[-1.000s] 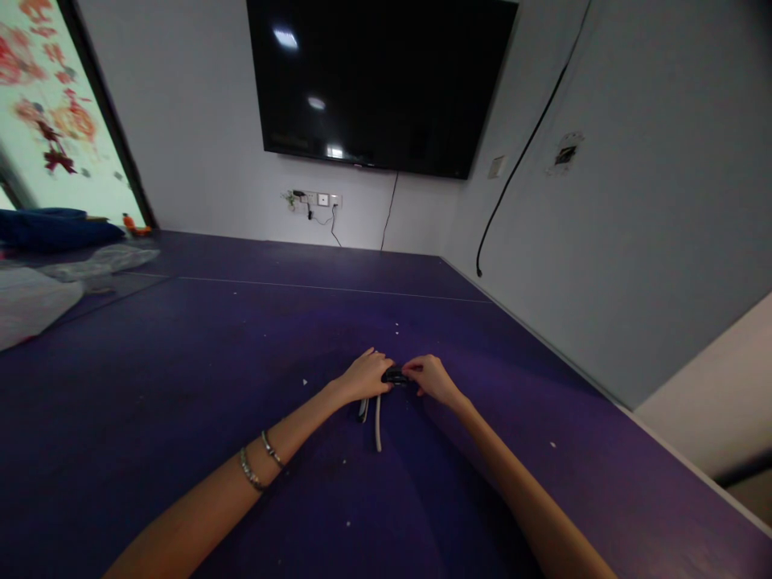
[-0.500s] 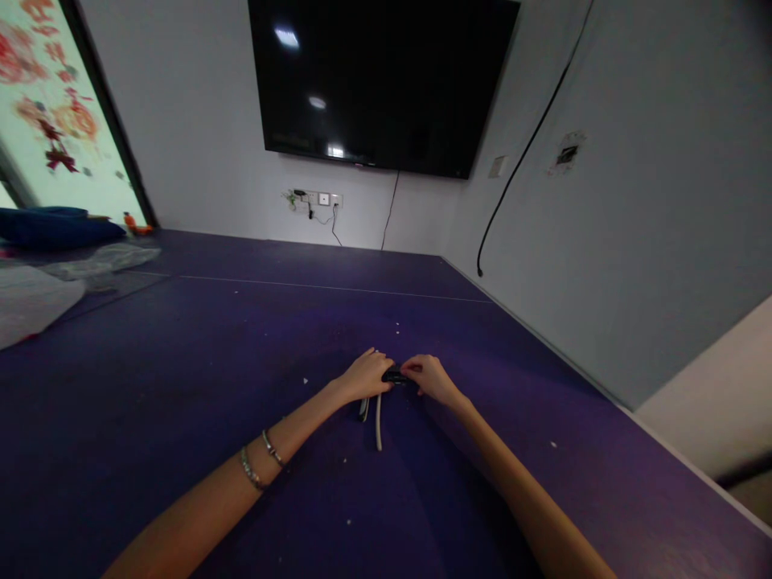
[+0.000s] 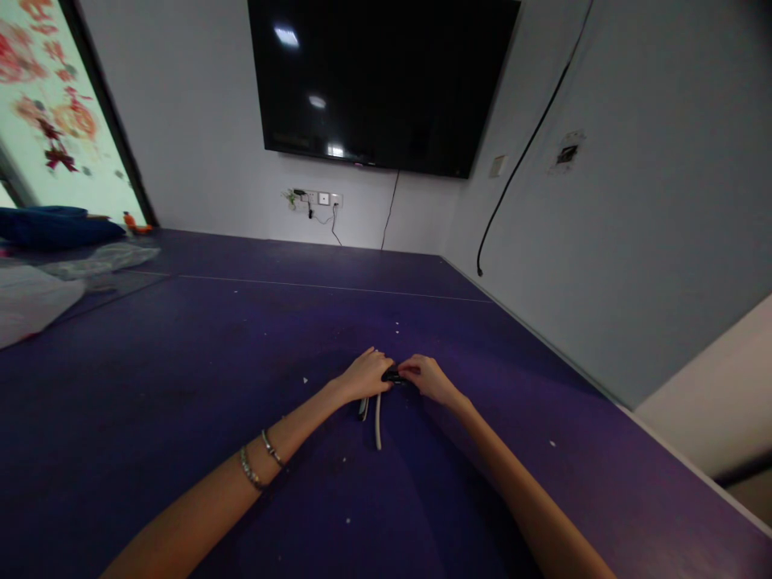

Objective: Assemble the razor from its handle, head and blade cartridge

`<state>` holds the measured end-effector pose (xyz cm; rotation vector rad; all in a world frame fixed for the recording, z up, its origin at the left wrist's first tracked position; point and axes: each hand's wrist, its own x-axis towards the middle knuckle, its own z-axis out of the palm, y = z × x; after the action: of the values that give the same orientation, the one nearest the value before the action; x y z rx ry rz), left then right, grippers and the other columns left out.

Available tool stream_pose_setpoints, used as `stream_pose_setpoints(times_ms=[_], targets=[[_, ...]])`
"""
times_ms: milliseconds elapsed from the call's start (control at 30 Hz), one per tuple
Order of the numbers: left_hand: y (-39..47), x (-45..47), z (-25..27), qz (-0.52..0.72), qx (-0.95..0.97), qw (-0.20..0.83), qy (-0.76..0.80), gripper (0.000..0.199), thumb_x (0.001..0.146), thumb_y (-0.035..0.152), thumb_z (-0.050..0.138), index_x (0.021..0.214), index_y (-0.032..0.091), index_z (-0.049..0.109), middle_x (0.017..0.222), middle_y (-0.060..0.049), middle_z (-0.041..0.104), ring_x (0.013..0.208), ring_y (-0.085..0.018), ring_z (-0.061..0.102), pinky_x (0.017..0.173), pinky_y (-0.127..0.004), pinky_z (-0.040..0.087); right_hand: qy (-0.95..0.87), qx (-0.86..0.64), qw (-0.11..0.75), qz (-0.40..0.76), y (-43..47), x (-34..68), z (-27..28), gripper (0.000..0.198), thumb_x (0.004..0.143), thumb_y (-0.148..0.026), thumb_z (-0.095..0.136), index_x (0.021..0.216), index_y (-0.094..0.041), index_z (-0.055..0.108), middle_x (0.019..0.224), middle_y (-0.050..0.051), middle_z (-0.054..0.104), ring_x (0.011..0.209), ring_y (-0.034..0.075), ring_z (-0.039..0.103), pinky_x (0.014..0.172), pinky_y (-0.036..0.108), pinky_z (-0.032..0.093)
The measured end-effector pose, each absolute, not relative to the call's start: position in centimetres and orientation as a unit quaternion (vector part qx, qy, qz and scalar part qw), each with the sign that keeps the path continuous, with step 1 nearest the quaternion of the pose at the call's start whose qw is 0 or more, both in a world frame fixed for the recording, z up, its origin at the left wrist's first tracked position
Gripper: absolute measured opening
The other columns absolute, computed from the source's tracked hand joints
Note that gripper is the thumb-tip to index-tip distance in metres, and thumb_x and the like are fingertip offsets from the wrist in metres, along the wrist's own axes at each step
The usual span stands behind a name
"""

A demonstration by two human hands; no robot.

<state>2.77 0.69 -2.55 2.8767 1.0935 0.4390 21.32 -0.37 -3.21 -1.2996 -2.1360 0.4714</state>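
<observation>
Far L, a blue bundle (image 3: pixel 54 229) is lying on the purple surface (image 3: pixel 199 402), w/ crumpled clear plastic (image 3: pixel 112 259) and a white sheet (image 3: pixel 33 299) spreading nearer. Moving R, two bracelets (image 3: pixel 250 469) are circling the person's L forearm. The L hand (image 3: pixel 363 376) is resting palm down, fingers curling over the L end of a small black piece (image 3: pixel 392 376); it's nearly closed and apparently gripping, tho the palm is hiding most of the hold. Below it, a short strip (image 3: pixel 363 409) and a longer pale strip (image 3: pixel 378 422) are poking out toward the person; can't tell if they're joined to the black piece.

The black piece is sitting btwn the hands, just above or on the surface. The R hand (image 3: pixel 425 376) is pinching at its R end, thumb & fingertips almost together. What's just changed: the R fingertips are now sitting a touch closer to the L hand, less black showing btwn, while the L hand is staying put. So, prob., L is steadying and R is doing the fine work. Farther R, a black cable (image 3: pixel 523 153) is hanging down the wall.
</observation>
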Motion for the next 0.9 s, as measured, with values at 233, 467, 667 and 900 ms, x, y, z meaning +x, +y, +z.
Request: stream_pose_setpoints(times_ms=[233, 467, 667, 900], targets=[[-0.1, 2.8, -0.7, 0.167, 0.921, 0.016, 0.352, 0.036, 0.075, 0.028, 0.057, 0.109, 0.016, 0.054, 0.109, -0.008, 0.06, 0.109, -0.023, 0.049, 0.097, -0.039, 0.033, -0.723, -0.54, 0.37, 0.222, 0.2, 22.7, -3.6, 0.025, 0.076, -0.028, 0.052, 0.088, -0.016, 0.07, 0.082, 0.006, 0.068, 0.06, 0.014, 0.059, 0.051, 0.023, 0.047], [-4.5, 2.7, 5.6, 0.197, 0.88, -0.013, 0.431, 0.018, 0.079, 0.028, 0.051, 0.09, 0.017, 0.059, 0.098, -0.007, 0.059, 0.097, -0.022, 0.053, 0.074, -0.031, 0.045, -0.648, -0.572, 0.436, 0.251, 1.3, 24.6, -6.1, 0.035, 0.074, -0.037, 0.052, 0.089, -0.01, 0.068, 0.072, 0.006, 0.067, 0.037, 0.007, 0.045, 0.034, 0.019, 0.036], [-6.4, 0.7, 7.2, 0.144, 0.854, 0.106, 0.489, 0.017, 0.075, 0.028, 0.052, 0.081, 0.019, 0.065, 0.081, -0.004, 0.066, 0.074, -0.017, 0.06, 0.064, -0.028, 0.044, -0.67, -0.574, 0.422, 0.211, 1.5, 24.6, -6.5, 0.029, 0.073, -0.035, 0.053, 0.084, -0.013, 0.069, 0.076, 0.007, 0.069, 0.056, 0.015, 0.059, 0.046, 0.023, 0.046], [-6.0, -1.1, 1.8, 0.068, 0.806, 0.079, 0.583, 0.031, 0.078, 0.043, 0.047, 0.072, 0.018, 0.065, 0.079, -0.009, 0.067, 0.073, -0.025, 0.064, 0.064, -0.038, 0.047, -0.688, -0.557, 0.426, 0.186, 1.9, 24.6, -6.9, 0.021, 0.072, -0.028, 0.053, 0.077, -0.015, 0.069, 0.079, 0.007, 0.07, 0.073, 0.019, 0.064, 0.071, 0.03, 0.049]])
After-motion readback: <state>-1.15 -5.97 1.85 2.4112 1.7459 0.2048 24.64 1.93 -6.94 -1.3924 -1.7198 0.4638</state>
